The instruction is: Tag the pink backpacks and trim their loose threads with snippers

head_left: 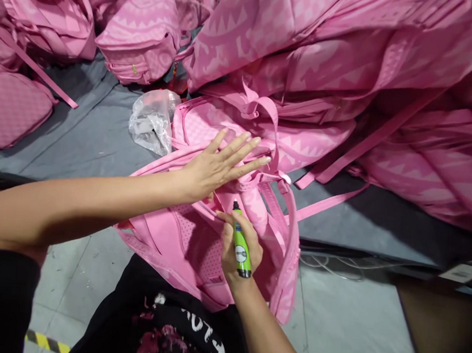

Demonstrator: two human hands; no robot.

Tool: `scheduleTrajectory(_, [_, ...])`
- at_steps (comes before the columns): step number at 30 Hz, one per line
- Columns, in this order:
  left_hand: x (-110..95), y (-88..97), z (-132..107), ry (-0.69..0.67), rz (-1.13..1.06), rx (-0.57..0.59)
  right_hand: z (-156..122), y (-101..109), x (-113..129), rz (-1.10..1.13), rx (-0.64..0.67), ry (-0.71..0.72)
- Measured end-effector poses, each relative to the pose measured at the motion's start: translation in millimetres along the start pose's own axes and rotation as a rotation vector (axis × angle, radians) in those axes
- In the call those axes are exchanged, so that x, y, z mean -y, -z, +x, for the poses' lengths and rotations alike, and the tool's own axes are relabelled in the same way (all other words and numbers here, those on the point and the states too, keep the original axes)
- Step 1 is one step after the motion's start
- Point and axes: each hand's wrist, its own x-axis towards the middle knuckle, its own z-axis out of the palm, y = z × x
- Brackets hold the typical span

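A: Main item?
B: Pink backpack (194, 235), one, centre of frame; dotted mesh panel facing up, straps hanging toward lower right.

A: Left hand (216, 167)?
B: At centre, over the upper edge of the backpack; back of hand uppermost, fingers straight and slightly apart, pointing to the right of frame. Any hold on fabric beneath the palm: hidden, cannot tell.

A: Right hand (253, 249)?
B: Just below and right of centre, over the same backpack; fingers curled closed around a green marker pen (240, 243) with black ends. Pale nib toward top of frame; contact with fabric: cannot tell.

A: Surroundings?
B: Crumpled clear plastic bag (153, 121), left of centre, on grey table cover (90, 130). Small pink backpack with front zip pocket (144, 40), upper left. Pink checked bag (16, 107), left edge. Heap of pink shark-tooth-print backpacks (327, 59), upper right.

A: Below?
B: Pale floor tiles (343, 311), lower right; yellow-and-black striped tape (48, 342), lower left; black printed garment (182, 327), bottom centre.
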Motion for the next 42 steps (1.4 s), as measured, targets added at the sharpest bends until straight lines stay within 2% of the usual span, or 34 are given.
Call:
scheduleTrajectory(2, [1.2, -5.0, 8.1, -0.007, 0.01, 0.018, 1.9, 2.3, -5.3, -0.059, -0.054, 0.009])
scheduleTrajectory(5, [2.6, -10.9, 12.9, -0.005, 0.021, -0.017, 13.8, 11.4, -19.2, -0.356, -0.101, 0.011])
scheduleTrajectory(8, [3.2, -12.7, 11.4, 0.009, 0.014, -0.037, 34.9, 12.2, -29.2, -0.553, 0.049, -0.175])
scheduleTrajectory(11, [3.4, -14.3, 12.4, 0.013, 0.001, -0.021, 55.1, -5.9, -27.8, -0.625, 0.24, -0.346])
scheduleTrajectory(14, [2.1, -19.9, 18.0, 0.033, 0.0, -0.019, 66.0, -30.7, -23.0, -0.821, 0.316, -0.359])
scheduleTrajectory(16, [0.7, -23.6, 21.8, 0.063, -0.015, -0.011, 67.5, -39.9, -23.6, -0.908, 0.339, -0.341])
scheduleTrajectory(20, [0.4, -23.3, 22.4, 0.057, -0.023, 0.015, 63.0, -33.8, -30.2, -0.882, 0.368, -0.322])
scheduleTrajectory(24, [2.2, -20.6, 18.7, 0.029, 0.026, 0.005, 57.9, -24.0, -34.4, -0.812, 0.318, -0.319])
scheduleTrajectory(32, [-0.3, -31.4, 20.7, 0.082, 0.066, -0.05, 58.2, -25.5, -37.9, -0.751, 0.326, -0.354])
scheduleTrajectory(42, [3.5, -18.3, 22.3, 0.092, 0.057, -0.008, 62.3, -20.0, -38.3, -0.714, 0.369, -0.375])
